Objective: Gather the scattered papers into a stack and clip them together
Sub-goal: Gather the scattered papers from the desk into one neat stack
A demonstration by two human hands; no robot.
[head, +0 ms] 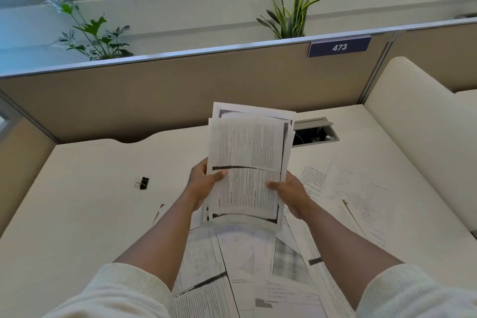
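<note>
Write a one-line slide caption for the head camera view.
Both hands, left hand and right hand, hold a sheaf of printed white papers above loose sheets; small black binder clip lies aside.

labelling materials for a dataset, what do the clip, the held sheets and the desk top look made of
Clip: looks like black painted metal with thin wire handles, the usual binder type; too small to be sure.
Sheets, held by the left hand and right hand: thin matte printed paper, which bows and shows photocopy streaks.
Desk: smooth cream top, probably laminate, with an even, faint sheen.
</note>
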